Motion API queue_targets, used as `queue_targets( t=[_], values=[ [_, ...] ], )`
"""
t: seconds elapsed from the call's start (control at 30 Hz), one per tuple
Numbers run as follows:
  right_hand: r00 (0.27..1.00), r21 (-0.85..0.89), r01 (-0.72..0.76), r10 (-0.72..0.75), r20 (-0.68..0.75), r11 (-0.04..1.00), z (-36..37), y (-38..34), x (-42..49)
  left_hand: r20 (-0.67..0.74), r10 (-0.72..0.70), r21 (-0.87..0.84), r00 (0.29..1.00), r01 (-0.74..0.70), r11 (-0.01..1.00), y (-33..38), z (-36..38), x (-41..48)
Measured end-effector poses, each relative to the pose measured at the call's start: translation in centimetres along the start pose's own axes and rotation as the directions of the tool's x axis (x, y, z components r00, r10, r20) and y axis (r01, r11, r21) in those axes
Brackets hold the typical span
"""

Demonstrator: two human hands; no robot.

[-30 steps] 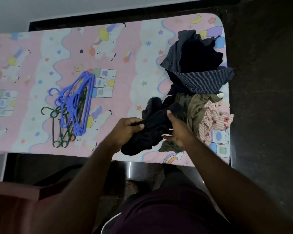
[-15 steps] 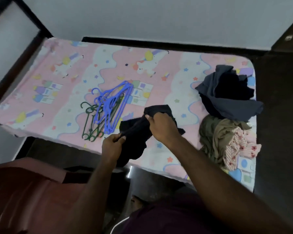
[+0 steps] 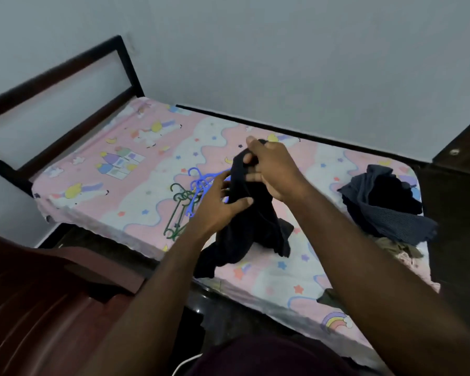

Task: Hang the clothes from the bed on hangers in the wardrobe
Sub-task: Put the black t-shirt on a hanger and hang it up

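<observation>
We hold a black garment [image 3: 250, 226] in both hands above the middle of the bed [image 3: 106, 191]. Its lower folds hang down and touch the pink printed sheet near the front edge. The right hand [image 3: 274, 172] pinches the top of the garment, with the fingers curled round a bunched fold. The left hand [image 3: 215, 210] grips the cloth lower down on its left side, with the thumb pressed across the front.

Just behind the left hand lie the blue hangers [image 3: 198, 183], stacked together. The green hangers [image 3: 181, 196] lie partly under them, and their hooks point toward the headboard [image 3: 65, 104]. Well apart to the right, at the foot end of the bed, is a pile of clothes [image 3: 385, 204]. Dark striped cloth lies on top of it, with an olive piece [image 3: 394, 246] showing beneath.

A plain pale wall [image 3: 282, 63] runs behind the bed. Dark wooden furniture [image 3: 461, 147] stands at the right edge, and a reddish-brown chair [image 3: 38, 294] fills the lower left corner.
</observation>
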State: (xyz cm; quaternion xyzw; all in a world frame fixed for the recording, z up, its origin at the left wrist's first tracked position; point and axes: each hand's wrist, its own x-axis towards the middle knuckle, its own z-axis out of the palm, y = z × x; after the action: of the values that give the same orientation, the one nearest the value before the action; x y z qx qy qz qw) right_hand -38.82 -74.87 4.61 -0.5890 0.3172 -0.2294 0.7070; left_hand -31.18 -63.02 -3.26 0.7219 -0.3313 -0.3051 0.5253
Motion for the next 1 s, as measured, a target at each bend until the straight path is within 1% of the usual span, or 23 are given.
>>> queue_targets(
  t=[0.03, 0.07, 0.1, 0.17, 0.23, 0.33, 0.4, 0.43, 0.5, 0.53, 0.6, 0.63, 0.7, 0.73, 0.77, 0.8, 0.83, 0.87, 0.9, 0.93, 0.97, 1.0],
  values=[
    [1.0, 0.119, -0.01, 0.008, 0.012, 0.993, 0.8, -0.8, -0.1, -0.035, 0.021, 0.042, 0.999, -0.02, 0.999, 0.3, 0.3, -0.2],
    [1.0, 0.199, -0.009, 0.004, 0.025, 0.98, 1.4, -1.5, -0.1, -0.104, 0.039, 0.076, 0.994, -0.031, 0.997, 0.4, 0.8, -0.2],
    [0.999, 0.251, 0.0, -0.009, 0.034, 0.968, 2.1, -2.3, -0.4, -0.189, 0.048, 0.092, 0.981, -0.031, 0.995, 0.4, 1.1, -0.3],
    [0.998, 0.324, 0.023, -0.039, 0.043, 0.946, 2.8, -3.5, -0.8, -0.343, 0.015, 0.116, 0.939, 0.027, 0.993, 0.2, 1.1, -0.3],
    [0.998, 0.356, 0.057, -0.063, 0.005, 0.933, 2.4, -4.8, -1.0, -0.443, 0.026, 0.193, 0.896, 0.067, 0.979, -0.2, -0.1, -0.1],
    [0.995, 0.319, 0.095, -0.079, -0.064, 0.943, 0.3, -6.4, -1.0, -0.553, 0.092, 0.256, 0.828, 0.063, 0.965, 0.1, -3.1, -0.2],
    [0.996, 0.224, 0.09, -0.083, -0.039, 0.97, -1.1, -6.9, -0.8, -0.585, 0.149, 0.285, 0.797, 0.03, 0.958, 0.7, -5.1, -0.1],
    [0.996, 0.14, 0.087, -0.086, -0.011, 0.986, -1.6, -7.1, -0.5, -0.597, 0.174, 0.284, 0.783, 0.004, 0.959, 1.2, -5.8, 0.1],
    [0.996, -0.089, 0.09, -0.089, 0.011, 0.992, -2.3, -7.5, -0.1, -0.611, 0.19, 0.251, 0.769, -0.039, 0.967, 2.3, -6.8, 0.6],
    [0.995, -0.219, 0.094, -0.097, -0.002, 0.971, -2.6, -7.7, 0.2, -0.611, 0.166, 0.205, 0.774, -0.047, 0.978, 2.8, -7.1, 0.8],
    [0.991, -0.476, 0.101, -0.13, -0.029, 0.874, -3.9, -7.9, 1.1, -0.586, 0.109, 0.113, 0.803, -0.052, 0.992, 3.9, -7.5, 1.1],
    [0.986, -0.602, 0.106, -0.16, -0.036, 0.791, -4.7, -7.8, 1.6, -0.573, 0.107, 0.112, 0.812, -0.051, 0.992, 4.3, -7.6, 1.3],
    [0.972, -0.795, 0.099, -0.228, -0.051, 0.599, -6.5, -7.5, 2.8, -0.554, 0.153, 0.187, 0.818, -0.056, 0.981, 5.2, -7.6, 1.4],
    [0.966, -0.825, 0.09, -0.25, -0.064, 0.557, -7.1, -7.4, 3.3, -0.536, 0.188, 0.235, 0.823, -0.068, 0.97, 5.5, -7.5, 1.2],
    [0.97, -0.786, 0.095, -0.236, -0.066, 0.611, -7.8, -7.2, 3.7, -0.509, 0.223, 0.275, 0.831, -0.088, 0.957, 5.9, -7.2, 0.9],
    [0.98, -0.651, 0.108, -0.192, -0.059, 0.751, -8.2, -7.0, 4.1, -0.464, 0.251, 0.317, 0.849, -0.106, 0.943, 6.1, -6.8, 0.5],
    [0.993, -0.446, 0.086, -0.115, -0.038, 0.891, -8.6, -6.9, 4.4, -0.397, 0.284, 0.411, 0.873, -0.108, 0.905, 6.3, -6.5, 0.2],
    [0.999, -0.239, 0.05, -0.051, 0.002, 0.97, -8.8, -7.0, 4.6, -0.3, 0.305, 0.568, 0.904, -0.087, 0.818, 6.4, -6.1, -0.1],
    [0.999, -0.111, 0.03, -0.026, 0.032, 0.993, -9.0, -7.3, 4.8, -0.2, 0.292, 0.734, 0.935, -0.054, 0.677, 6.4, -5.9, -0.1],
    [0.999, -0.037, 0.032, -0.03, 0.036, 0.999, -9.2, -7.5, 5.1, -0.133, 0.254, 0.852, 0.958, -0.02, 0.524, 6.2, -5.7, 0.0],
    [0.999, 0.002, 0.045, -0.045, 0.016, 0.999, -9.3, -7.8, 5.3, -0.128, 0.219, 0.908, 0.967, 0.026, 0.418, 6.1, -5.5, 0.3],
    [0.998, 0.036, 0.062, -0.061, -0.014, 0.997, -9.5, -8.0, 5.6, -0.187, 0.182, 0.915, 0.965, 0.104, 0.39, 6.1, -5.3, 0.4]
  ],
)
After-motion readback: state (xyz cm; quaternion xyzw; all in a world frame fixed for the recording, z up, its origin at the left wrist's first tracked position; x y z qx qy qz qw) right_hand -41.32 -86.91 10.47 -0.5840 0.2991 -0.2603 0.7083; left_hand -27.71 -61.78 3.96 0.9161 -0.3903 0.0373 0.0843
